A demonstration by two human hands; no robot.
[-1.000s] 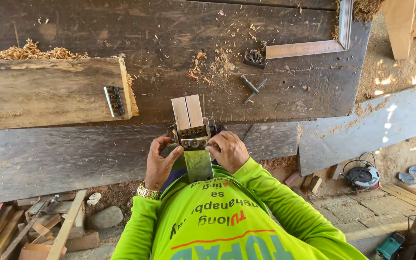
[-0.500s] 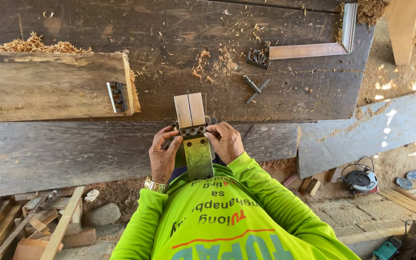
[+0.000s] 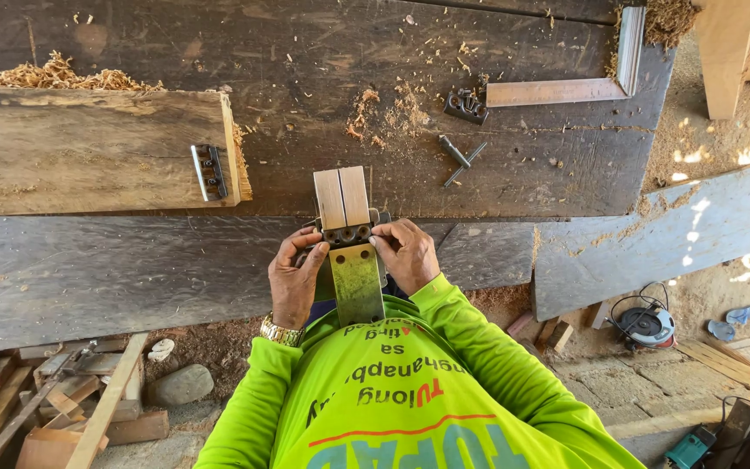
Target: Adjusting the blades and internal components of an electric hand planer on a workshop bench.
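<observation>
Both hands, left hand (image 3: pixel 295 280) and right hand (image 3: pixel 408 254), grip a metal jig (image 3: pixel 354 260).

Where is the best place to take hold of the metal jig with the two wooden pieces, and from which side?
Probably by the jig's two short sides, coming from the near edge of the workbench, as the left hand and right hand do. The wooden pieces stick out at the far end and the flat plate points toward the person.

The shirt hides the lower end of the metal plate (image 3: pixel 357 282) and both forearms. The left hand (image 3: pixel 295 280) and right hand (image 3: pixel 407 254) cover the sides of the jig (image 3: pixel 346 233). The board (image 3: pixel 88 152) runs off the left edge. The small bolts (image 3: pixel 460 158) are too small to tell apart.
</observation>
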